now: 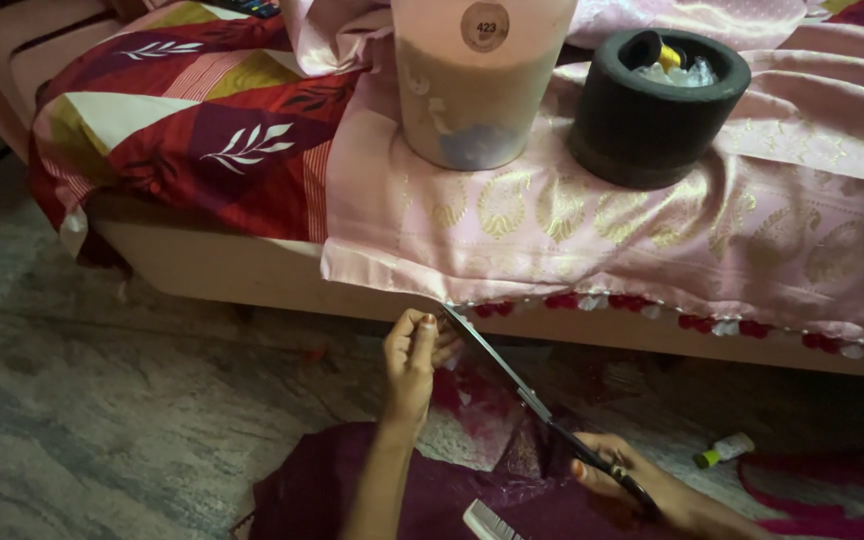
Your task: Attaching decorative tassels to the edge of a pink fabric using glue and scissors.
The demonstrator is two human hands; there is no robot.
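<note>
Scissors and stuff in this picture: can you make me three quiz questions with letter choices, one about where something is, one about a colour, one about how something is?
1. Where does the black bowl stand?
A. on the pink cloth on the bed
B. on the floor
C. in a hand

2. What colour are the beads along the pink cloth's lower edge?
A. green and black
B. red and white
C. blue only

3. How are the scissors right now?
A. lying on the floor alone
B. hanging on a wall
C. held in the right hand, tip up at the cloth's edge by the left hand

Answers:
1 A, the bowl sits on the pink fabric beside a pale tub.
2 B, red and white beads alternate along the hem.
3 C, the right hand's fingers are in the handles and the blades point to the hem.
</note>
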